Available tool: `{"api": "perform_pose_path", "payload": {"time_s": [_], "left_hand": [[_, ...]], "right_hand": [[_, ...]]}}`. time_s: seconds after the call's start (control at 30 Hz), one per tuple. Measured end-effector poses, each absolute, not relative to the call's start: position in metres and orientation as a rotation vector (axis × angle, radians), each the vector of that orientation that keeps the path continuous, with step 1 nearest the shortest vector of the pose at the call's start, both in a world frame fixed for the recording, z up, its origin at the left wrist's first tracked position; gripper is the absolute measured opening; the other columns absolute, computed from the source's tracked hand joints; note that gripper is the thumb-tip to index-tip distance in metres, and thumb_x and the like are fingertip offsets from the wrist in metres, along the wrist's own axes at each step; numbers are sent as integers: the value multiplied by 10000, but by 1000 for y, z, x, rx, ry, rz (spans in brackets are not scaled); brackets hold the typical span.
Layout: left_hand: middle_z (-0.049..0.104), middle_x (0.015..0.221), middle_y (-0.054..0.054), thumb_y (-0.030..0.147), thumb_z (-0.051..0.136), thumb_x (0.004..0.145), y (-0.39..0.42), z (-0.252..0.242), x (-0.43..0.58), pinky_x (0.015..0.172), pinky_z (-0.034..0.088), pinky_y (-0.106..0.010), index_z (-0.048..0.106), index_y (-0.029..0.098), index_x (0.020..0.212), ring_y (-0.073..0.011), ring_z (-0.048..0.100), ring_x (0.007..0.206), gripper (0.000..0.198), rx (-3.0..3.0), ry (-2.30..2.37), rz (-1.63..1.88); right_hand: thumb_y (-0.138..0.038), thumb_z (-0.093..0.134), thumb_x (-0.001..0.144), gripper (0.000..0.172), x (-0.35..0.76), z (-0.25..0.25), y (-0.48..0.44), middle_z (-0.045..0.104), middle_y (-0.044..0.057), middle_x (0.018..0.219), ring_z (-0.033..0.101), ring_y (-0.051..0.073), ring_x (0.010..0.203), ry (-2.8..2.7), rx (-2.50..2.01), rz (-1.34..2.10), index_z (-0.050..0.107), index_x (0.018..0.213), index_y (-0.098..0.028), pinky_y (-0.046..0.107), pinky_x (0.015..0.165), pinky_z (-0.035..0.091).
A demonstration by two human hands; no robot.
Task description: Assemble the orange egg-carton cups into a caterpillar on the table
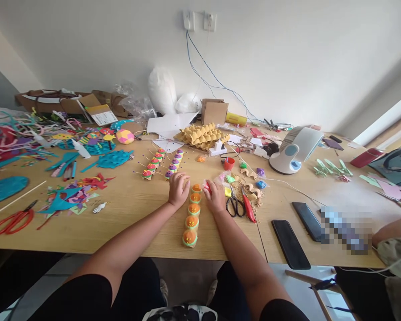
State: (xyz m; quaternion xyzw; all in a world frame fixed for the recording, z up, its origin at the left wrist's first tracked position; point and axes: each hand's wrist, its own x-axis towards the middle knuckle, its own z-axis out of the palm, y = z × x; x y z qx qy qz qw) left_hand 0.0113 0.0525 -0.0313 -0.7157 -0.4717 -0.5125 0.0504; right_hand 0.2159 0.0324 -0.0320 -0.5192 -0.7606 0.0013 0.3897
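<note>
A row of egg-carton cups (191, 220) topped with orange and green clay and small yellow dots runs away from me, between my forearms. Just left of its far end is my left hand (179, 189), fingers curled together; what they hold, if anything, is hidden. On the other side, my right hand (215, 195) grips a small clear packet of red clay (206, 186) between thumb and fingers. Beyond my left hand stand two finished-looking rows, a red-and-green one (152, 166) and a purple one (174, 165), with thin pin-like sticks poking out at their sides.
Black scissors (235, 204), a red-handled cutter (248, 206) and a yellow clay lump (227, 191) lie right of my right hand. Egg cartons (202, 135) and a white fan (294, 151) stand farther back. Phones (290, 243) and another person's arm (392, 229) are at right; red scissors (13, 221) at left.
</note>
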Motion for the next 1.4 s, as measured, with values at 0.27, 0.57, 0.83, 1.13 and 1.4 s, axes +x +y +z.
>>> {"api": "perform_pose_path", "payload": {"time_s": [0.27, 0.57, 0.83, 1.13, 1.4], "left_hand": [[597, 1216, -126, 278, 575, 934, -40, -20, -25, 1104, 413, -513, 624, 228, 1151, -291, 537, 1238, 228, -2263, -1550, -1441], [653, 1140, -75, 300, 548, 960, -151, -35, -46, 1032, 464, -481, 652, 264, 1050, -273, 590, 1161, 142, -2293, -1693, -1550], [692, 1014, -64, 295, 540, 976, -140, -13, 0, 875, 531, -364, 668, 221, 1007, -208, 621, 998, 151, -2489, -1527, -1679], [665, 1059, -57, 272, 602, 948, -113, -21, 17, 996, 472, -409, 695, 232, 1001, -222, 589, 1084, 115, -2470, -1445, -1761], [606, 1151, -58, 230, 615, 935, -120, -23, 14, 1061, 417, -434, 679, 253, 1061, -241, 538, 1180, 144, -2473, -1528, -1770]], "right_hand": [[-539, 394, 1020, 506, 210, -6, 1, 748, 119, 1103, 678, 253, 1016, -1539, -1203, 617, 695, 1213, -181, 388, 913, 513], [-650, 476, 940, 556, 240, -21, -110, 774, 133, 1102, 693, 317, 1126, -1362, -1122, 911, 793, 989, -195, 463, 1014, 503], [-587, 620, 861, 421, 222, -18, -108, 734, 58, 864, 665, 215, 832, -1442, -1031, 1001, 715, 973, -192, 339, 794, 528], [-511, 618, 898, 340, 217, -28, -110, 695, 38, 830, 617, 182, 803, -1472, -1014, 1075, 708, 827, -190, 301, 783, 491], [-505, 604, 939, 319, 221, -33, -111, 735, 55, 909, 664, 193, 851, -1542, -1015, 1135, 716, 920, -207, 310, 810, 515]]}}
